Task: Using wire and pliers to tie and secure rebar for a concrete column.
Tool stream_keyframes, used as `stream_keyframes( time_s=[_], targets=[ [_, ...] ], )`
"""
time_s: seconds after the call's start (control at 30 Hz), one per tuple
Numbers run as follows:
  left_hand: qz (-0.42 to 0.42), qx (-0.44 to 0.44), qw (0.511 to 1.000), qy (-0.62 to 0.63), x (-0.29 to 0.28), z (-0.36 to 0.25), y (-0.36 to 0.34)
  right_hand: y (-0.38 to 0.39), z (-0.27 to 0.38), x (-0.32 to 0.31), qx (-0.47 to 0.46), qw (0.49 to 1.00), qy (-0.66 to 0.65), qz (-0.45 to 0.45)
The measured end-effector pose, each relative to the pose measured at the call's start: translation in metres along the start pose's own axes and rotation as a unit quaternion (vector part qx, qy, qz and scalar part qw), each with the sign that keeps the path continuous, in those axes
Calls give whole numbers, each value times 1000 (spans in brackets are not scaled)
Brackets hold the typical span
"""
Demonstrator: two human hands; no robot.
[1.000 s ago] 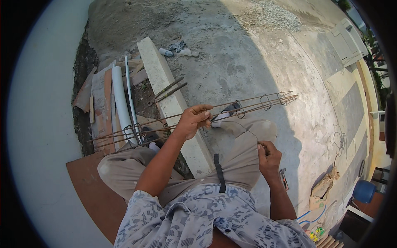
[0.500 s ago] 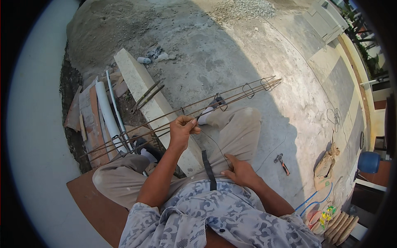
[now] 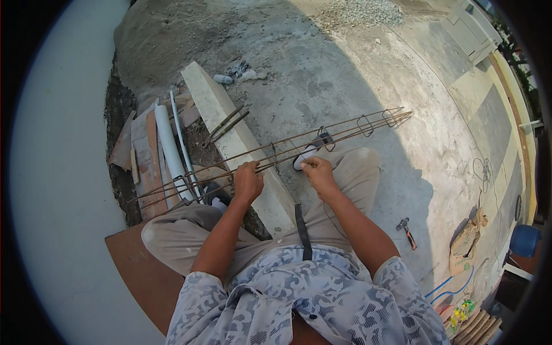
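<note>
A long cage of rusty thin steel bars point(image 3: 386, 119) with square wire stirrups point(image 3: 364, 125) lies diagonally over a pale concrete beam point(image 3: 270, 213) and my feet. My left hand point(image 3: 248, 183) has its fingers wrapped round the cage's bars near the middle. My right hand point(image 3: 319, 175) is just to the right, pinching a thin tie wire just below the bars, with the wire trailing down along my forearm. Two dark metal bar tools point(image 3: 227, 127) lie on the beam beyond the cage. A hammer point(image 3: 409, 234) with an orange-and-black handle lies on the concrete to my right.
White pipes point(image 3: 168, 144) and boards point(image 3: 150, 167) lie left, beside a white wall point(image 3: 66, 167). A sand pile point(image 3: 149, 40) and gravel point(image 3: 362, 12) sit ahead. On the right are a torn paper sack point(image 3: 466, 247), wire loops point(image 3: 483, 172) and a blue container point(image 3: 523, 240).
My right hand has moved up from my lap to the cage with the wire. My left hand has shifted a little leftward along the bars.
</note>
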State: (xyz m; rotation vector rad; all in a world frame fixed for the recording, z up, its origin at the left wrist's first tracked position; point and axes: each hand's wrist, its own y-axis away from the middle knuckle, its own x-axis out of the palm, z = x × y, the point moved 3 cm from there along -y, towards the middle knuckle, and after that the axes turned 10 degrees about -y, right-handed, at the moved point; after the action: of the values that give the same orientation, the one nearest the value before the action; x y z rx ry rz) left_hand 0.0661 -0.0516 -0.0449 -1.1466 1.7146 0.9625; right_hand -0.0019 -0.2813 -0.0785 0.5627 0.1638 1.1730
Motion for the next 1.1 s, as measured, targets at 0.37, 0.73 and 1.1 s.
stream_keyframes(
  time_s=[0.37,0.73,1.1],
  targets=[
    [-27,89,987,-131,36,0,-9,-36,-33,80,-94,955,282,-19],
    [-84,66,988,-108,24,18,8,-45,-44,69,-98,945,311,-12],
    [-89,0,990,-111,8,47,30,-45,-59,60,-117,953,278,9]
  ],
)
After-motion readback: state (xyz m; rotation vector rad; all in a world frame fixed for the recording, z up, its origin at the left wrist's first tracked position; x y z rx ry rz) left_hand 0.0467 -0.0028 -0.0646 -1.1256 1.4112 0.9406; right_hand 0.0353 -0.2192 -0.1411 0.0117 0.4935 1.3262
